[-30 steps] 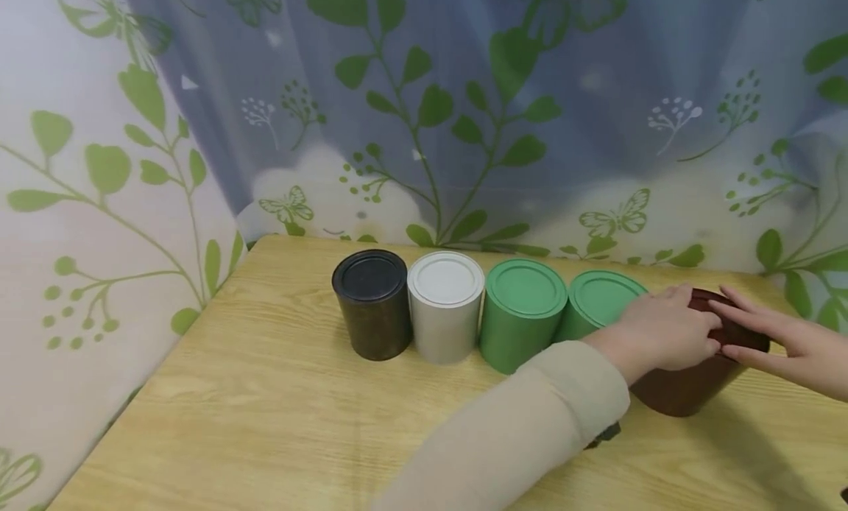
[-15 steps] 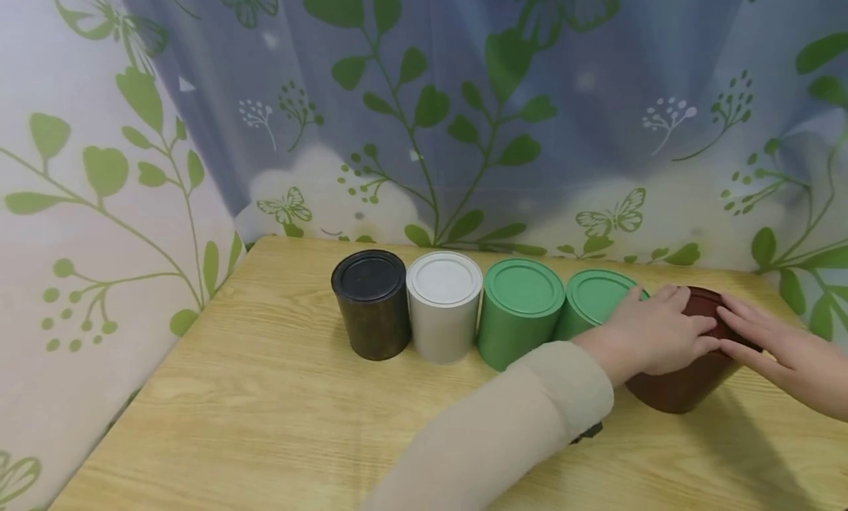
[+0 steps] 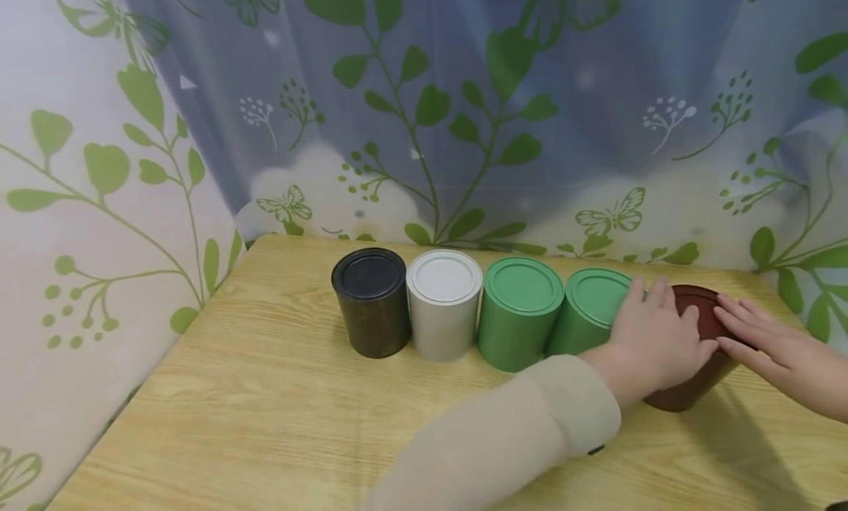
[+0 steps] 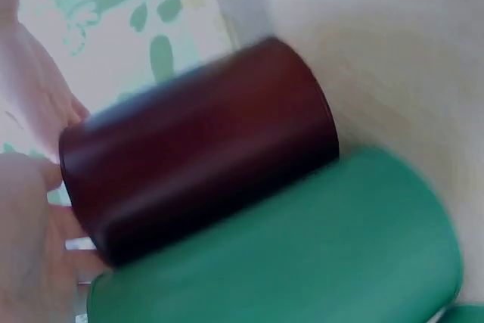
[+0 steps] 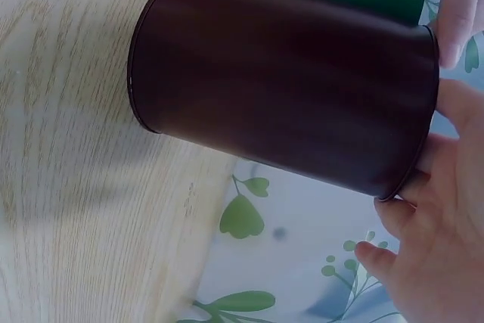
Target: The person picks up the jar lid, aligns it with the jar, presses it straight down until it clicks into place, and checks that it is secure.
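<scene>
A dark red-brown can stands at the right end of a row of lidded cans in the head view. My left hand lies across its lid and reaches the lid of the green can beside it, fingers spread. My right hand touches the lid edge of the brown can from the right with straight fingers. In the right wrist view, the fingertips of the right hand meet the top rim of the brown can. The left wrist view shows the brown can against the green can.
To the left in the same row stand a second green can, a white can and a black can. They share a wooden table. A patterned curtain hangs behind the table and along its left side.
The left hand has slid back and left, its fingers now spread over the green can's edge too. The brown can has shifted slightly left in view; the right hand stays at its rim.
</scene>
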### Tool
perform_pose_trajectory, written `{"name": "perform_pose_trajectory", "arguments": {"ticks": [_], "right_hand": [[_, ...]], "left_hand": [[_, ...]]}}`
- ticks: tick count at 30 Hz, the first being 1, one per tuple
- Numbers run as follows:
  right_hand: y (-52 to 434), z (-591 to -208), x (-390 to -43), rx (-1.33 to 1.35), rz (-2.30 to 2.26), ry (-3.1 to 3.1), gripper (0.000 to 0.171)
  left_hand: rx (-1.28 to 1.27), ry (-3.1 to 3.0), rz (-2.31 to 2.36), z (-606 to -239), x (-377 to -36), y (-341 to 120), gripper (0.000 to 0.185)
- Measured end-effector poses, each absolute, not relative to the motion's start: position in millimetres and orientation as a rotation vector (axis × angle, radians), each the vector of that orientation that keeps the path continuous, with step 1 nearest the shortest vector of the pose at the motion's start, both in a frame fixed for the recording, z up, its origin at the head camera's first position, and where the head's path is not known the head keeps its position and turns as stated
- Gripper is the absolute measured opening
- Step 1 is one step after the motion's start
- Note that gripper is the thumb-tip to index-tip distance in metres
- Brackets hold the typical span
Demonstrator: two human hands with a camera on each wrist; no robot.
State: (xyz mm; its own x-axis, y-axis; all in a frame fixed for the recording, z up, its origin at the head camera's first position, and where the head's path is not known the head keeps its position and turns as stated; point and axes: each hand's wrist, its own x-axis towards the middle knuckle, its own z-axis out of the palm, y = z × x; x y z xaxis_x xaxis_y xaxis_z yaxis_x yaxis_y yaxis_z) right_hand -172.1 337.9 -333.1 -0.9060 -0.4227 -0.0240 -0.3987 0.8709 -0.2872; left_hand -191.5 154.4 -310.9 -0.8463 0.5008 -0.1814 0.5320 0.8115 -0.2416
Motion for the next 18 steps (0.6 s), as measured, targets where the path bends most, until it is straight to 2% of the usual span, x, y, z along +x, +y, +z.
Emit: {"name": "perform_pose_trajectory", "arguments": {"ticks": [7,18], "right_hand": [[328.2,-337.2,-164.1,-0.645,-0.192,3.096,0.052],[324.7,-343.3,-157.6,-0.622,-0.166,3.242,0.053]], "left_hand": [[0.845,2.948,-0.619,-318.2,-184.8,156.5,0.068],[0.837,2.974,-0.711,-319.2,-181.6,162.6,0.065]]}}
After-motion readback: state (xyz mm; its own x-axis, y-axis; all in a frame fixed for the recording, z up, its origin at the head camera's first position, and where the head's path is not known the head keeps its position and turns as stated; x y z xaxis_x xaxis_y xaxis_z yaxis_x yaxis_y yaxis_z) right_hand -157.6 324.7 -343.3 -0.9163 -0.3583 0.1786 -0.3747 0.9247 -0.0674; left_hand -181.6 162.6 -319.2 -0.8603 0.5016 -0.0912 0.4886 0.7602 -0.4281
